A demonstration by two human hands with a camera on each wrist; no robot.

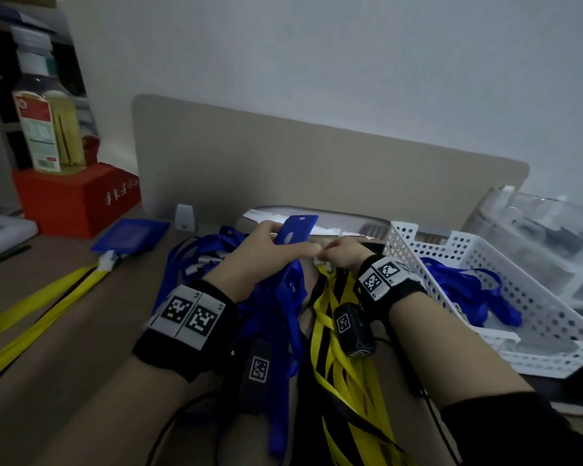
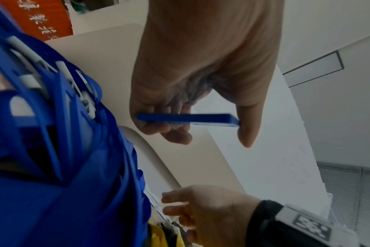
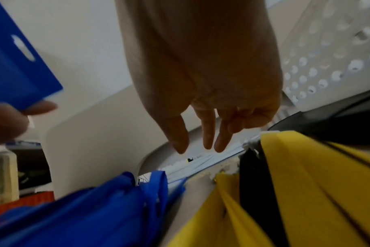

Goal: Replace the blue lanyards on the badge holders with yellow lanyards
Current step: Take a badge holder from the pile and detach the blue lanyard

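Blue is the colour of the badge holder [image 1: 295, 229] that I hold up in my left hand [image 1: 263, 255]. My thumb and curled fingers [image 2: 156, 127] pinch its edge, and it is lifted off the table [image 1: 64, 331], tilted, with its slot showing. No lanyard hangs from it that I can see.

My right hand [image 1: 344, 255] is just beside the left one, low over the yellow lanyards [image 1: 347, 364]. In the right wrist view its fingers [image 3: 207, 133] hang loose and a little apart, and they hold nothing. In the head view I cannot tell if the fingertips touch the white clips at the top of the yellow pile.

A pile of blue lanyards [image 1: 216, 253] lies under my left hand, near the back edge of the table. The yellow lanyards lie right beside them, running toward the front edge.

Near the left edge lies another blue badge holder [image 1: 130, 235] with a yellow lanyard [image 1: 37, 314] clipped on.

At the right edge sits a white basket [image 1: 535, 334] full of holes, with loose blue lanyards [image 1: 468, 290] inside it.

At the back left corner I see a red box [image 1: 78, 200] with a bottle [image 1: 46, 126] on top.
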